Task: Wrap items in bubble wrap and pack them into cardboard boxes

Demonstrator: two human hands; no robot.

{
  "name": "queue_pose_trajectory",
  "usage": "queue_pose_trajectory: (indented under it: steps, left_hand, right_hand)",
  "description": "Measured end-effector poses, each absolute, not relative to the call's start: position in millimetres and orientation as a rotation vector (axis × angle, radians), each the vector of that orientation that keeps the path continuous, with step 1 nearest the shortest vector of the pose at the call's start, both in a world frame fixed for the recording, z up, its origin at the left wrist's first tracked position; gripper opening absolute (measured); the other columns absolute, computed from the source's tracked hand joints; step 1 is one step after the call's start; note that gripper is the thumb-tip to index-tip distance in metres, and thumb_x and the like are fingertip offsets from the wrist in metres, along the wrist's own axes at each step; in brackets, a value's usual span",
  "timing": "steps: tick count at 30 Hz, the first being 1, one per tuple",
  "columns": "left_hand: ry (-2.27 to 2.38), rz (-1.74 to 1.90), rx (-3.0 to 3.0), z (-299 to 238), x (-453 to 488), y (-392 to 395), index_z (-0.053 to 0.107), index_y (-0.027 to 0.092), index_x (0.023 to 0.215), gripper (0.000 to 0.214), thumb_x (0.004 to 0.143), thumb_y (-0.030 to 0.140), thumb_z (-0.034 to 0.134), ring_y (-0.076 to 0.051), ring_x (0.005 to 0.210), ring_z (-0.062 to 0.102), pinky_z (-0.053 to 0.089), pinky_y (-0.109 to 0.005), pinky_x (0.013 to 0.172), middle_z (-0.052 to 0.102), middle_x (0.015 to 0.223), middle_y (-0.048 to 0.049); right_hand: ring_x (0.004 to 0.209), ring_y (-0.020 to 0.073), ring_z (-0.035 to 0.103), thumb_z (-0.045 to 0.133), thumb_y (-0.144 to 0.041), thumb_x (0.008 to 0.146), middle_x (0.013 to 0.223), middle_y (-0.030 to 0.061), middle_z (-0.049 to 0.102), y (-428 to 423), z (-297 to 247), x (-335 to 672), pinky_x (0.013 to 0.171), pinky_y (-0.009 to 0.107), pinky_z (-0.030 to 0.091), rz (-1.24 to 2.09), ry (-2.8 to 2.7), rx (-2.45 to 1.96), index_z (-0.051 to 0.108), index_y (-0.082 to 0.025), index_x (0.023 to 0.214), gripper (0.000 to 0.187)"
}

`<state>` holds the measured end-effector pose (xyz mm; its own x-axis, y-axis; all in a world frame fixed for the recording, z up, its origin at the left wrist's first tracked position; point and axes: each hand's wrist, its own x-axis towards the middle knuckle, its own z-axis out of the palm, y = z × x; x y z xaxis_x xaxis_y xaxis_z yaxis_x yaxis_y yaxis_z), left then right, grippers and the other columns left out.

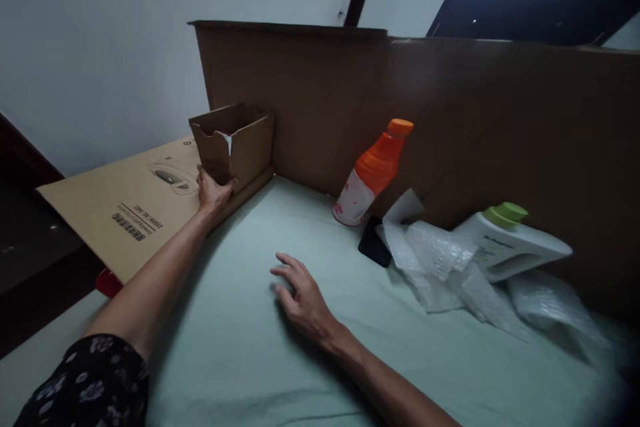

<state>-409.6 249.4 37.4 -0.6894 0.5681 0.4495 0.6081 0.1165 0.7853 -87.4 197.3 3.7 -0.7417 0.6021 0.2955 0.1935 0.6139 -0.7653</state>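
My left hand (213, 191) reaches far forward and grips the lower front edge of a small open cardboard box (235, 140), which stands on a flat printed cardboard sheet (127, 210). My right hand (300, 293) rests palm down on the pale green sheet (250, 347), fingers spread, holding nothing. An orange-capped bottle (373, 173) leans against the tall cardboard wall (450, 113) beyond my right hand.
A dark flat object (374, 247) lies by the bottle's base. Crumpled bubble wrap (440, 260) and a white jug with a green cap (510, 240) lie at the right. A red thing (107, 282) peeks from under the flat sheet.
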Motion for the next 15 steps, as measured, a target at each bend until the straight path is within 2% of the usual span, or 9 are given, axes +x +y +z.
queue_pose_trajectory:
  steps: [3, 4, 6, 8, 10, 13, 15]
  left_hand:
    - [-2.401, -1.646, -1.156, 36, -374, 217, 0.016, 0.0, 0.154, 0.106, 0.075, 0.037, 0.076, -0.04, 0.131, 0.053, 0.039, -0.056, 0.114, 0.032, 0.153, -0.0335]
    - [-2.416, -1.637, -1.222, 30, -355, 202, 0.021, 0.004, 0.154, 0.101, 0.075, 0.038, 0.074, -0.035, 0.119, 0.062, 0.047, -0.054, 0.107, 0.036, 0.152, -0.031]
    - [-2.418, -1.549, -1.591, 10, -308, 167, 0.034, 0.013, 0.153, 0.085, 0.08, 0.043, 0.065, -0.028, 0.104, 0.069, 0.056, -0.048, 0.095, 0.046, 0.148, -0.0226]
    - [-2.335, -1.308, -2.004, -18, -256, 128, 0.052, 0.018, 0.142, 0.067, 0.082, 0.045, 0.061, -0.029, 0.112, 0.066, 0.054, -0.049, 0.099, 0.053, 0.146, -0.0177]
    - [-2.141, -1.0, -2.304, -44, -210, 93, 0.065, 0.021, 0.129, 0.051, 0.086, 0.047, 0.058, -0.036, 0.129, 0.056, 0.046, -0.058, 0.107, 0.059, 0.143, -0.0156]
    - [-1.812, -0.847, -2.495, -71, -156, 64, 0.067, 0.024, 0.131, 0.046, 0.093, 0.045, 0.051, -0.038, 0.138, 0.049, 0.04, -0.062, 0.11, 0.056, 0.148, -0.0146]
    - [-1.629, -0.811, -2.561, -77, -126, 59, 0.064, 0.025, 0.134, 0.046, 0.095, 0.043, 0.049, -0.037, 0.139, 0.048, 0.04, -0.062, 0.11, 0.055, 0.15, -0.0141]
  right_hand:
    - [0.132, 0.0257, 0.057, 0.058, -0.016, 0.088, 0.14, 0.0117, 0.062, 181, 13, -30, 0.112, 0.048, 0.045, 1.01, -2.3, -0.714, 0.071, -0.023, 0.111, 0.027]
    - [0.13, 0.026, 0.058, 0.057, -0.017, 0.089, 0.138, 0.0117, 0.064, 175, 14, -12, 0.111, 0.048, 0.046, 1.006, -2.288, -0.762, 0.071, -0.023, 0.109, 0.025]
    - [0.125, 0.0257, 0.061, 0.057, -0.018, 0.09, 0.133, 0.0119, 0.067, 157, 13, 25, 0.108, 0.048, 0.048, 0.985, -2.245, -0.867, 0.072, -0.023, 0.106, 0.022]
    - [0.121, 0.0243, 0.063, 0.057, -0.017, 0.09, 0.128, 0.0116, 0.07, 130, 10, 60, 0.105, 0.046, 0.049, 0.949, -2.199, -0.942, 0.072, -0.022, 0.104, 0.021]
    - [0.117, 0.0224, 0.065, 0.059, -0.014, 0.087, 0.124, 0.0103, 0.072, 103, 7, 93, 0.103, 0.043, 0.05, 0.879, -2.171, -0.974, 0.072, -0.021, 0.102, 0.021]
    - [0.117, 0.0205, 0.065, 0.062, -0.014, 0.086, 0.123, 0.0082, 0.073, 77, 13, 149, 0.103, 0.04, 0.048, 0.643, -2.188, -1.017, 0.072, -0.021, 0.103, 0.02]
    - [0.12, 0.0215, 0.063, 0.061, -0.017, 0.088, 0.123, 0.0082, 0.073, 73, 30, 195, 0.105, 0.041, 0.046, 0.346, -2.199, -1.124, 0.071, -0.021, 0.103, 0.019]
